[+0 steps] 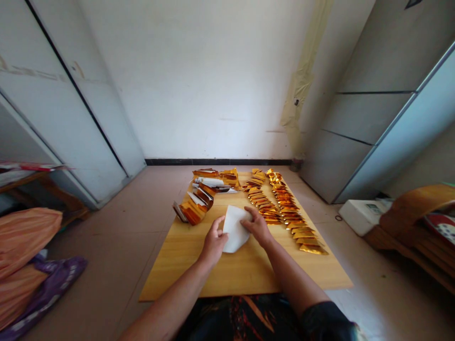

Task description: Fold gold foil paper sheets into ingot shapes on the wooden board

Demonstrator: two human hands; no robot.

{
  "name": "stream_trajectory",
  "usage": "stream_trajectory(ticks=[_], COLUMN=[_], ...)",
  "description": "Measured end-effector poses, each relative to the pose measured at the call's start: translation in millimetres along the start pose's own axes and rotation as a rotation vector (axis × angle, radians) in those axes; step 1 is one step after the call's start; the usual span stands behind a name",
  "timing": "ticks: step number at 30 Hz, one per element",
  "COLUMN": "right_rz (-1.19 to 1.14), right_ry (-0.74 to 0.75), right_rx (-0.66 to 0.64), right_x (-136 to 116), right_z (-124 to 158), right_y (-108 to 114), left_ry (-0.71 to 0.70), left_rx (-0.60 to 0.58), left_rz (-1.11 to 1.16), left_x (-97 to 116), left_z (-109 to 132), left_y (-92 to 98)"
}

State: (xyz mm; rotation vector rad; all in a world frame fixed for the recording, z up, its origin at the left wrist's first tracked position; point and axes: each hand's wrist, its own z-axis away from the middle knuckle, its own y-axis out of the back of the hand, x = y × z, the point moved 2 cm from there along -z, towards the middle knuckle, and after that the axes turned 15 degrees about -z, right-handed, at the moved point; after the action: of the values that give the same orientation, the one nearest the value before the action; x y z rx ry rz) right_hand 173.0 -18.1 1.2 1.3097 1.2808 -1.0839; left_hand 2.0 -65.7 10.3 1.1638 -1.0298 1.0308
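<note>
Over the middle of the wooden table [199, 279], a sheet of paper [234, 232] with its white side up is held between both hands. My left hand [214, 240] grips its left edge, thumb on top. On the upper right edge, my right hand [258, 225] pinches it with the thumb on the white face. The sheet's underside is hidden. To the right lie rows of folded gold foil paper pieces [298, 227], overlapping one another. Loose gold and white sheets [195, 206] are bunched at the table's back left.
A grey refrigerator [355, 113] stands at the right, with a white box [359, 215] and wooden furniture [415, 227] near it. Orange and purple bags [28, 265] lie at the left. A white wall [213, 85] is behind the table.
</note>
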Motion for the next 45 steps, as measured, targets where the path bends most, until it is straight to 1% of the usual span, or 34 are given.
stream_trajectory(ticks=[1, 3, 5, 7, 9, 12, 13, 15, 16, 17, 18, 19, 20, 21, 23, 24, 26, 27, 30, 32, 33, 34, 37, 38, 39, 41, 45], right_rz=[0.113, 0.292, 0.438, 0.579, 0.715, 0.883, 0.925, 0.985, 1.009, 1.025, 1.040, 1.052, 1.064, 1.076, 1.099, 1.107, 1.109, 1.104, 1.064, 1.006, 0.961, 0.909, 0.760, 0.728, 0.704, 0.670, 0.649], right_ry=[-0.005, -0.064, -0.100, -0.100, -0.092, -0.123, -0.129, -0.098, -0.079, -0.050, -0.028, -0.006, 0.016, 0.035, 0.069, 0.083, 0.097, 0.099, 0.099, 0.131, 0.173, 0.225, 0.310, 0.322, 0.331, 0.334, 0.351], right_rx=[-0.011, -0.016, -0.017, -0.037, -0.077, -0.137, -0.152, -0.169, -0.160, -0.154, -0.145, -0.139, -0.135, -0.132, -0.128, -0.127, -0.130, -0.134, -0.127, -0.127, -0.148, -0.201, -0.488, -0.538, -0.559, -0.564, -0.518], right_x=[1, 2, 1, -2, -6, -11, -12, -15, -15, -15, -15, -14, -14, -13, -12, -11, -10, -10, -10, -13, -14, -15, -16, -15, -14, -11, -5], right_z=[-2, -5, -6, -4, -1, 8, 12, 20, 23, 27, 30, 33, 36, 38, 40, 41, 41, 40, 39, 40, 42, 46, 60, 65, 69, 76, 80], right_y=[1, 1, -1, -4, -8, -14, -15, -19, -20, -21, -22, -23, -24, -24, -25, -25, -26, -26, -22, -16, -12, -9, 0, 3, 6, 9, 10], left_ry=[0.019, 0.067, 0.131, 0.183, 0.236, 0.324, 0.325, 0.256, 0.164, 0.036, -0.061, -0.162, -0.273, -0.376, -0.567, -0.620, -0.656, -0.648, -0.598, -0.587, -0.583, -0.581, -0.577, -0.577, -0.576, -0.575, -0.557], left_rx=[-0.022, -0.075, -0.107, -0.116, -0.141, -0.251, -0.284, -0.316, -0.262, -0.184, -0.086, -0.017, 0.023, 0.038, 0.005, -0.006, -0.037, -0.053, -0.035, -0.027, -0.024, -0.024, -0.035, -0.038, -0.041, -0.041, -0.066], left_rz=[0.017, 0.024, -0.016, -0.087, -0.196, -0.428, -0.514, -0.705, -0.837, -0.974, -1.103, -1.183, -1.227, -1.240, -1.211, -1.210, -1.253, -1.272, -1.293, -1.290, -1.286, -1.281, -1.261, -1.255, -1.248, -1.235, -1.206], left_x=[-2, -6, -12, -16, -17, -15, -12, -5, -1, 4, 8, 11, 13, 13, 10, 6, -2, -7, -17, -20, -20, -21, -22, -22, -23, -23, -20], left_z=[1, 1, 1, 1, 2, 4, 5, 6, 5, 4, 4, 3, 2, 1, -1, -2, -4, -4, -3, -2, -2, -2, -4, -4, -5, -7, -7], left_y=[-1.8, -3.7, -4.1, -3.8, -3.5, -0.8, 1.7, 8.9, 13.7, 18.2, 22.4, 24.9, 25.5, 24.6, 19.0, 15.6, 8.5, 5.5, 1.3, 1.0, 1.3, 1.7, 3.0, 3.3, 3.5, 3.6, 4.4])
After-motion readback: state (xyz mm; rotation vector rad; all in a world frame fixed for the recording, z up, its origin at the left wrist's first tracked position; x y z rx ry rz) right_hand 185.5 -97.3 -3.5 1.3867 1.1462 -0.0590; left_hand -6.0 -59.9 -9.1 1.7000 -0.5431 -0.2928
